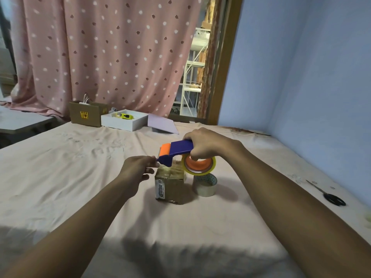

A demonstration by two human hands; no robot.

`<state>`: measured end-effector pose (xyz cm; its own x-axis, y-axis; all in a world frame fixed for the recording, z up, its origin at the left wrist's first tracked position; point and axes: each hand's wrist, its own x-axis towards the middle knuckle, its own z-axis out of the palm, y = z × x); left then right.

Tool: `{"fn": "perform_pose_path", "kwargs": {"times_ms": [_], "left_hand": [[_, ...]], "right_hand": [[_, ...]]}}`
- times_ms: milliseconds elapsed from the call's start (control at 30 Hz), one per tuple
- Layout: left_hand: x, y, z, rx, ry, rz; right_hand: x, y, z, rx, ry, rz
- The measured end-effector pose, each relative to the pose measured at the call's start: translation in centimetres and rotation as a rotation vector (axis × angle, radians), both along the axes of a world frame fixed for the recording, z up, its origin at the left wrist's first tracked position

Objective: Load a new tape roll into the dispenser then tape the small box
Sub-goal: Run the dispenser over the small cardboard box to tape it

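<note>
A blue and orange tape dispenser (176, 150) hangs just above the small cardboard box (170, 185), which stands on the bed. A clear tape roll (200, 166) sits on the dispenser's orange hub. My right hand (206, 143) is shut on the dispenser's handle. My left hand (138, 169) pinches at the dispenser's front tip, where the tape end comes out, beside the box's top left edge. A second tape roll (204, 185) stands on the sheet right of the box.
Black scissors (329, 194) lie at the right of the bed (80, 177). At the far edge stand a brown carton (86, 115), a white tray (124, 122) with a yellow object, and a pink lid (162, 124). A blue wall bounds the right side.
</note>
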<state>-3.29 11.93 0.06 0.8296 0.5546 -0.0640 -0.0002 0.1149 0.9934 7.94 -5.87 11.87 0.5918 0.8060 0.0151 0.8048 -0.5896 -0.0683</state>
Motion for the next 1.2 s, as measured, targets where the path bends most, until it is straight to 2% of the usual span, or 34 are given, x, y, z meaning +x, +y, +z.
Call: {"fn": "perform_pose_path", "kwargs": {"times_ms": [167, 433, 967, 1200], "left_hand": [[1.0, 0.6, 0.0, 0.089, 0.155, -0.033], [3.4, 0.6, 1.3, 0.420, 0.183, 0.082], [3.3, 2.3, 0.8, 0.593, 0.183, 0.183], [2.5, 5.6, -1.5, 0.585, 0.226, 0.230]], "right_hand": [[-0.3, 0.2, -0.1, -0.064, -0.019, 0.017], [0.0, 0.0, 0.6, -0.100, -0.061, 0.006], [0.2, -0.9, -0.2, -0.118, -0.060, 0.038], [0.8, -2.2, 0.4, -0.187, -0.096, -0.008]]}}
